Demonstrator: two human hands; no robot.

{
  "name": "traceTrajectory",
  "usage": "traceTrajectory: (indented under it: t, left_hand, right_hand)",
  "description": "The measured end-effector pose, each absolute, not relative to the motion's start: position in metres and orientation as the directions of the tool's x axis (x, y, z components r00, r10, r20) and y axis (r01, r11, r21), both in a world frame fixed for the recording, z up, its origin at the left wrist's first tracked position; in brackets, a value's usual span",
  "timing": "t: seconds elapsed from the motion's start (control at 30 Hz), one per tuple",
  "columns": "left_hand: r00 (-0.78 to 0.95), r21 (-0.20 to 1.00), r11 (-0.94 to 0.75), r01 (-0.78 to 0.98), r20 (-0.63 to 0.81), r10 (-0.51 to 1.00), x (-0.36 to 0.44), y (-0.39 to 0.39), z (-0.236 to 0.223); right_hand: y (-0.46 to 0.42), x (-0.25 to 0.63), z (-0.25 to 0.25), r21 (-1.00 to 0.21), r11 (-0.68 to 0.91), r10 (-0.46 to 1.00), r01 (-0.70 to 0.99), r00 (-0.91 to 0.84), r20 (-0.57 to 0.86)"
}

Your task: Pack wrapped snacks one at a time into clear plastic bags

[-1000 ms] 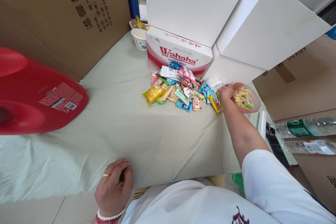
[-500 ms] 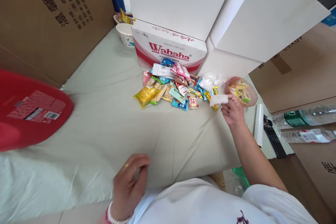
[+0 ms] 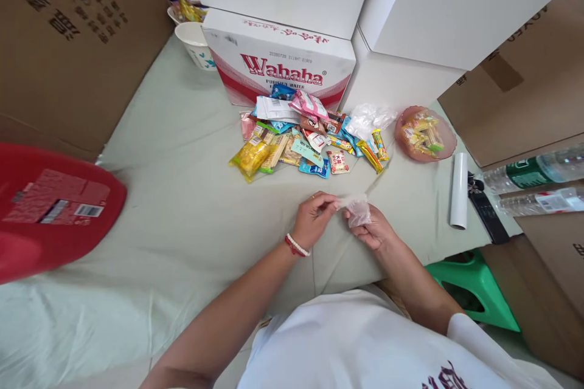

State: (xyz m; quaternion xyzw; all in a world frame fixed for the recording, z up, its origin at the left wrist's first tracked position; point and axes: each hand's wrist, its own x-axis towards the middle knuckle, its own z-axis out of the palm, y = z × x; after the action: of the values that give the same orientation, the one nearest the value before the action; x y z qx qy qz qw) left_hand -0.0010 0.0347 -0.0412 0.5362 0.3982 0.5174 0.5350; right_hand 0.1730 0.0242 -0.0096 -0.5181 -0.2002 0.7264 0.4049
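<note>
Above the near part of the table, my left hand [image 3: 314, 220] pinches one end of a small translucent plastic bag [image 3: 359, 211]. My right hand [image 3: 375, 230] grips the bag's other side, its fingers partly hidden behind the film. Just beyond my hands lies a heap of wrapped snacks [image 3: 292, 155], with a yellow packet [image 3: 250, 157] at its left and a small red-and-white packet [image 3: 338, 162] at its front. Crumpled clear plastic bags [image 3: 370, 118] rest at the heap's right. A pink bowl [image 3: 451, 140] holding wrapped snacks stands farther right.
Behind the heap is a Wahaha carton [image 3: 283, 70]. White paper bowls [image 3: 194, 42] stand back left; a red container [image 3: 55, 213] is at the left. At the right are a white roll [image 3: 458, 191], a black object [image 3: 488, 216] and clear bottles [image 3: 538, 171]. A green stool [image 3: 488, 298] sits below.
My right hand has come back from beside the bowl to the middle with the plastic bag. My left hand has moved forward and right and taken hold of the bag, which is now partly spread.
</note>
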Motion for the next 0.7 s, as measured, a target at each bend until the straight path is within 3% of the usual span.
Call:
traceTrajectory:
  t: [0.1,0.17,0.27,0.33,0.4,0.47,0.57,0.7]
  left_hand:
    - [0.081,0.949,0.104,-0.299,-0.083,0.993,-0.011,0.045,-0.047]
    - [0.06,0.907,0.169,-0.387,-0.158,0.986,-0.016,0.052,-0.049]
    - [0.065,0.886,0.196,-0.42,-0.186,0.98,-0.018,0.055,-0.049]
    - [0.097,0.886,0.217,-0.41,-0.195,0.976,-0.017,0.054,-0.048]
    - [0.122,0.878,0.239,-0.416,-0.206,0.971,-0.016,0.052,-0.047]
    - [0.129,0.865,0.25,-0.434,-0.215,0.968,-0.015,0.05,-0.046]
    - [0.108,0.864,0.234,-0.446,-0.207,0.972,-0.016,0.049,-0.046]
    - [0.115,0.916,0.16,-0.368,-0.126,0.985,-0.016,0.047,-0.042]
  right_hand:
    - [0.02,0.187,0.002,-0.651,-0.7,0.712,-0.293,-0.219,-0.667]
    - [0.016,0.196,0.009,-0.694,-0.67,0.74,-0.263,-0.16,-0.654]
    - [0.009,0.202,0.014,-0.864,-0.458,0.878,-0.211,0.046,-0.476]
    - [0.006,0.199,0.011,-0.936,-0.339,0.934,-0.091,0.092,-0.347]
    - [0.008,0.194,0.006,-0.952,-0.295,0.954,0.086,0.086,-0.288]
    - [0.014,0.189,0.002,-0.938,-0.257,0.957,0.231,0.194,-0.214]
    - [0.025,0.18,0.005,-0.945,-0.166,0.934,0.282,0.352,-0.059]
    - [0.037,0.159,0.018,-0.969,-0.162,0.984,0.188,-0.045,-0.173]
